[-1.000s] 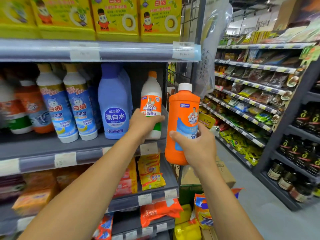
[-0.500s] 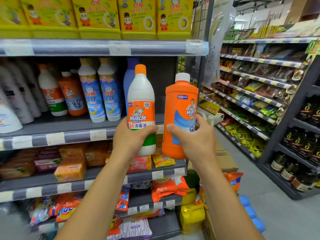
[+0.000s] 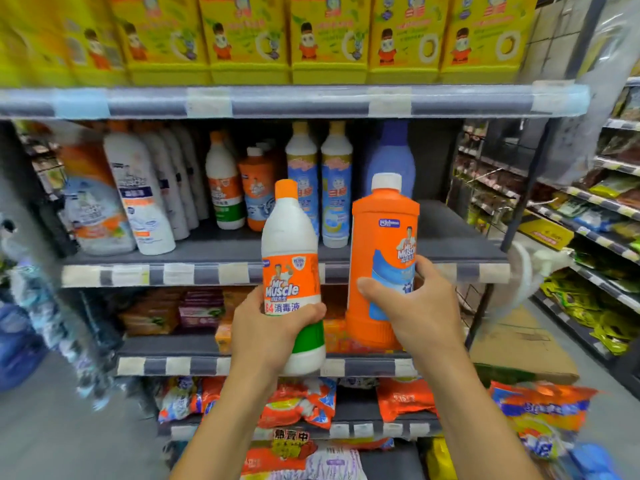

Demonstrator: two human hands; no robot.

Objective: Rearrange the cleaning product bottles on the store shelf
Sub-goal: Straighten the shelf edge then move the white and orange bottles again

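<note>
While the fingers (image 3: 313,310) of the left hand (image 3: 266,327) wrap around the lower body of a white Mr Muscle disinfectant bottle (image 3: 292,271), the thumb lies along its left side and the bottle stands nearly upright, its orange cap at the top and a green band near its base. Just beside it, the right hand (image 3: 420,317) closes on an orange Mr Muscle bottle (image 3: 382,244) with a white cap: the thumb presses across the front low down and the other fingers curl around its right side over the blue label. Both bottles are held in the air in front of the shelf unit, close together but apart, with the orange one slightly higher.

Behind them runs the grey middle shelf (image 3: 450,237), its right part bare. On it stand a blue bleach bottle (image 3: 393,157), two pale blue-labelled cleaner bottles (image 3: 320,181) side by side, a smaller orange bottle (image 3: 258,188), a white bottle with an orange cap (image 3: 223,181), and further left a row of white bottles (image 3: 152,188). Yellow boxes (image 3: 329,39) line the shelf above. Below, lower shelves hold orange and pink packets (image 3: 405,400), blurred. To the right an aisle shelf (image 3: 588,209) carries packaged goods.
</note>
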